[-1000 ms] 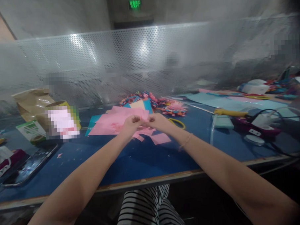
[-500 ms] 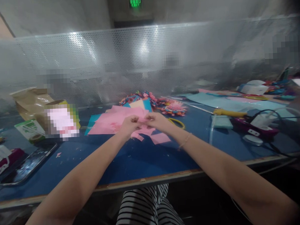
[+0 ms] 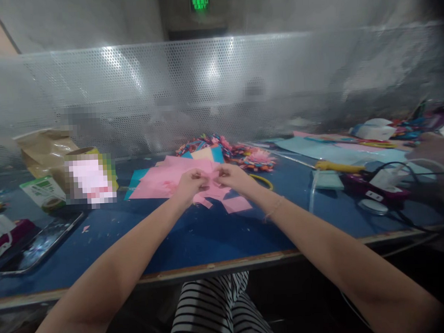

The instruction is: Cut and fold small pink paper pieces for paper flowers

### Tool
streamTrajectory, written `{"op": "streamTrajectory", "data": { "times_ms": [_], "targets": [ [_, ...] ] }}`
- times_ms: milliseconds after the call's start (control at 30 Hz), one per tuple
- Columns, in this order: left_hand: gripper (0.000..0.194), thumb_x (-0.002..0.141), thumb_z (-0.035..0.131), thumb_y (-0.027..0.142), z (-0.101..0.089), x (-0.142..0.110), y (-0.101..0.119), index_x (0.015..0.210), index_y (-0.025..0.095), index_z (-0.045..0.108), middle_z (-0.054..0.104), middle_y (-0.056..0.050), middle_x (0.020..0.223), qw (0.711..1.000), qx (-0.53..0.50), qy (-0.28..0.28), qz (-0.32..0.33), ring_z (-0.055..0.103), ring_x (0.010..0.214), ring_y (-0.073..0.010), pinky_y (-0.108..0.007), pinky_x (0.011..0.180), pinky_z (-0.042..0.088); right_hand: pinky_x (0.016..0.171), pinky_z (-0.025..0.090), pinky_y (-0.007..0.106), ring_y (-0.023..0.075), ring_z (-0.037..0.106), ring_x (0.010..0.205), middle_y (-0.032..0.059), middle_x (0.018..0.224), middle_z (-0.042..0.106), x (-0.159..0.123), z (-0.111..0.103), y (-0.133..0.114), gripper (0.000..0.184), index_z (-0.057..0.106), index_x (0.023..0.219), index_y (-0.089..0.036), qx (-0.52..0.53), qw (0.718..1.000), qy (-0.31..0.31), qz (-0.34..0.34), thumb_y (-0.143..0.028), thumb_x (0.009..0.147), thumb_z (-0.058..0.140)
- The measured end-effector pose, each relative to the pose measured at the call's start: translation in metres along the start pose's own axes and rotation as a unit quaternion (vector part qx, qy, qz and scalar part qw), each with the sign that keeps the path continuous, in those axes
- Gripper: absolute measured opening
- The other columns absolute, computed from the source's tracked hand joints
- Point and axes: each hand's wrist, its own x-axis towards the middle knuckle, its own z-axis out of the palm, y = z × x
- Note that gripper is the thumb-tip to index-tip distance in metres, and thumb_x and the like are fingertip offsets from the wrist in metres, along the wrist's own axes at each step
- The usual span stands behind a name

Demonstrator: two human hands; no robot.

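My left hand (image 3: 189,184) and my right hand (image 3: 235,178) meet over the blue table (image 3: 217,235), both with fingers curled and pinching a small pink paper piece (image 3: 211,178) between them. Beneath them lies a spread of pink paper sheets (image 3: 164,181), with pink offcuts (image 3: 237,204) just in front. A pile of colourful paper flowers (image 3: 243,155) sits right behind my hands. A yellow ring-shaped thing (image 3: 264,180) lies next to my right wrist.
A phone (image 3: 41,245), a green box (image 3: 42,191) and a brown paper bag (image 3: 46,149) stand at the left. At the right are a yellow-handled tool (image 3: 338,167), cables (image 3: 399,178), light blue sheets (image 3: 335,151) and another person's hand (image 3: 432,150). A perforated metal screen (image 3: 218,88) backs the table.
My hands have shifted slightly nearer together and lower over the pink sheets, still working the small pink piece. Otherwise nothing has moved.
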Motion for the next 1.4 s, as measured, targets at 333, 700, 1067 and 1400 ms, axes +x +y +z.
{"op": "streamTrajectory", "data": {
  "times_ms": [333,700,1067,1400],
  "targets": [
    [0.012,0.050,0.049,0.003,-0.0057,0.0035,0.0066,0.056,0.010,0.056,0.056,-0.001,0.057,0.997,-0.053,-0.055,0.002,0.057,0.060,-0.0115,-0.032,0.067,0.048,0.059,0.046,0.024,0.0069,0.051,0.052,-0.0013,0.058,0.056,0.0076,-0.0035,0.0061,0.017,0.062,0.066,-0.012,0.065,0.997,0.038,-0.032,-0.011,0.053,0.051],
    [0.025,0.050,0.069,0.017,-0.0046,0.0003,0.0046,0.068,0.011,0.053,0.057,0.000,0.056,0.998,0.021,-0.048,0.041,0.059,0.055,-0.0124,-0.030,0.063,0.049,0.063,0.049,0.028,0.0096,0.054,0.059,0.0002,0.061,0.058,0.0016,-0.0016,-0.0005,0.020,0.060,0.066,-0.013,0.033,0.998,0.034,-0.049,-0.028,0.055,0.064],
    [0.024,0.050,0.069,0.016,-0.0035,0.0004,0.0058,0.067,0.010,0.054,0.059,-0.001,0.056,0.999,0.005,-0.040,0.022,0.061,0.057,-0.0139,-0.030,0.065,0.050,0.062,0.050,0.029,0.0090,0.054,0.057,-0.0004,0.059,0.056,0.0013,-0.0022,-0.0011,0.022,0.059,0.067,-0.012,0.018,0.997,0.037,-0.058,-0.029,0.055,0.065],
    [0.024,0.049,0.070,0.015,-0.0028,0.0009,0.0054,0.067,0.009,0.054,0.058,-0.001,0.053,0.999,0.025,-0.029,0.032,0.060,0.054,-0.0128,-0.030,0.063,0.050,0.062,0.050,0.027,0.0092,0.054,0.060,0.0003,0.063,0.057,0.0009,-0.0029,-0.0016,0.022,0.058,0.071,-0.013,0.003,0.998,0.019,-0.053,-0.028,0.057,0.064]
  ]
}}
